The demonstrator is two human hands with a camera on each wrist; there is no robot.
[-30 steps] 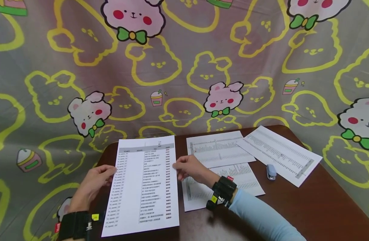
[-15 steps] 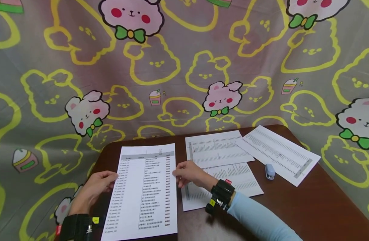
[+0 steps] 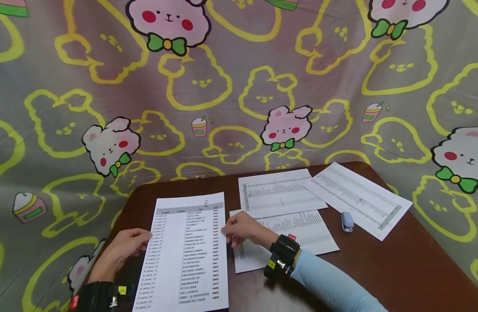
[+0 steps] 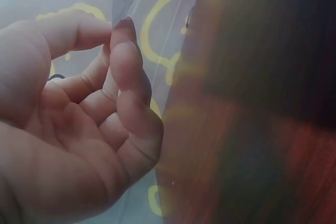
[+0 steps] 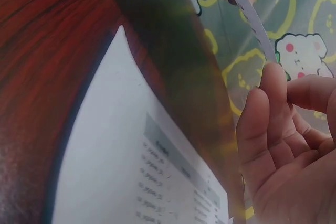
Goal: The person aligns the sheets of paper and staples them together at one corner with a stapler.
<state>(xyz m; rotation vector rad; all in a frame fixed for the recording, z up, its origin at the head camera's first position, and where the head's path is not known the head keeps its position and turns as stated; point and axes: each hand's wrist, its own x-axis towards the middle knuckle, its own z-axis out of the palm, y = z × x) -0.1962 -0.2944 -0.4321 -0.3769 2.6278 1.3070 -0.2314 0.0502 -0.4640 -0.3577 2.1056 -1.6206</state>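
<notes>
A printed sheet of paper (image 3: 172,260) with a grey header band is held upright over the near left of the table. My left hand (image 3: 122,251) pinches its left edge between thumb and fingertips. On the opposite side, my right hand (image 3: 244,229) grips the right edge the same way. The right wrist view catches the held sheet (image 5: 249,17) nearly edge-on, rising from the right fingertips. In the left wrist view, the left hand (image 4: 121,103) has thumb and forefinger meeting, its other fingers curled.
Three more printed sheets lie on the dark wood table (image 3: 403,268): a back one (image 3: 282,190), a front one (image 3: 301,236) partly behind my right hand, and a slanted one (image 3: 360,199). A light blue stapler (image 3: 347,222) sits beside them. A patterned curtain (image 3: 231,99) hangs behind.
Both hands have come down in the head view with the held sheet, whose top edge now sits lower against the table. The loose sheets and stapler stay where they were.
</notes>
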